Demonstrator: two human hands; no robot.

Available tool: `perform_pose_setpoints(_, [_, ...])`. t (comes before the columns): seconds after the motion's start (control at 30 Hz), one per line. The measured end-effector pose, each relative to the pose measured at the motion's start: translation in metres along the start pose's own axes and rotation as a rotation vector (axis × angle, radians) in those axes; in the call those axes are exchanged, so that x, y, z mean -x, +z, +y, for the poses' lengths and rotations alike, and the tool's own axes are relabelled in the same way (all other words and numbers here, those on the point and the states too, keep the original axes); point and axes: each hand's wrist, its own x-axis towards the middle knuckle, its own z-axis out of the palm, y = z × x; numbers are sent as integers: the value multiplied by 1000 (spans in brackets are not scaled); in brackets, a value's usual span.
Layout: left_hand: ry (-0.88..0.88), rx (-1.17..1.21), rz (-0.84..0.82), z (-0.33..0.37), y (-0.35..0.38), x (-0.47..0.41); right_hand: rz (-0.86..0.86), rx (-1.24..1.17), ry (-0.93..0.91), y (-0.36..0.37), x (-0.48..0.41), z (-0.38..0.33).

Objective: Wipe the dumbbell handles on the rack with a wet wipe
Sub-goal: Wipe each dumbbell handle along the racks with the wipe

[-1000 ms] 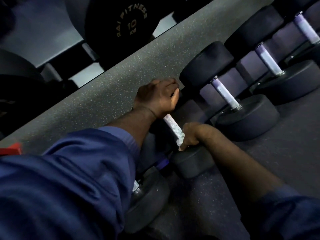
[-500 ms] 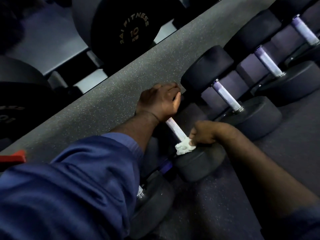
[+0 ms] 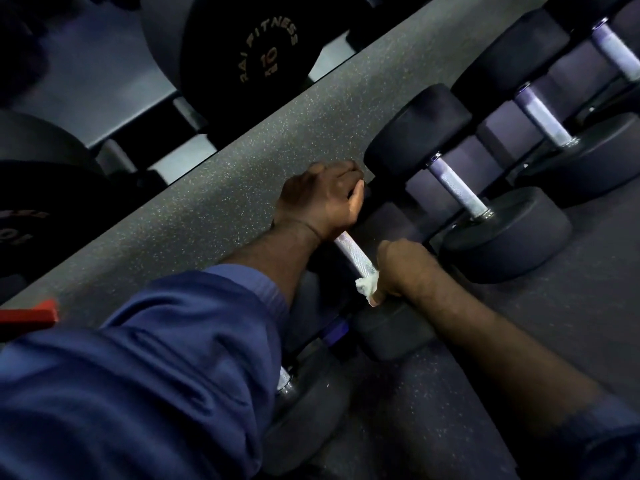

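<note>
a low rack of purple blocks (image 3: 427, 190) carries a row of black dumbbells (image 3: 505, 237) lying side by side, their handles parallel. the row runs between a grey speckled strip (image 3: 225, 188) and a darker speckled floor (image 3: 588, 299). whether the near heads touch that floor is unclear. a red object (image 3: 29, 315) sits at the strip's left edge. beyond the strip, a pale shelf (image 3: 104, 84) holds a black weight (image 3: 249, 53) marked 10 kg.

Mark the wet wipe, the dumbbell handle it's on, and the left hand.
wet wipe (image 3: 366, 286): head view, on the crumpled white bunch at the handle's near end.
dumbbell handle (image 3: 352, 250): head view, middle of the bare knurled bar.
left hand (image 3: 320, 199): head view, back of the hand.
</note>
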Motion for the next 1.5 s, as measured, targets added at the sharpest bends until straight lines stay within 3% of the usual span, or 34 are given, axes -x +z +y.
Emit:
perform_pose_setpoints(0.1, [-3,16,6,0,1,-1,5,10,-26,7,-1,-8])
perform_pose_setpoints(0.4, [-10,18,8,-1,0,0,-256,-7,-17,-26,-16,2])
perform_pose_setpoints(0.53, [-20,15,-4,-1,0,0,-27,-39,-69,-37,-5,18])
perform_pose_setpoints(0.7, [-30,15,-39,-2,2,-2,215,-267,-411,-37,9,-1])
perform_pose_setpoints(0.9, [-29,-23,-58,1,-2,0,128,305,-474,-5,26,-20])
perform_pose_setpoints(1.0, [-32,-20,-55,1,-4,-1,5,454,-435,-9,33,-32])
perform_pose_setpoints(1.23, [-35,-23,-41,1,-4,-1,-263,508,-334,-7,31,-51])
perform_pose_setpoints(1.37, [-36,4,-26,0,-2,0,-219,431,-312,-12,26,-41])
perform_pose_setpoints(1.5, [-33,19,-17,-1,0,-1,-306,292,-245,-38,16,-11])
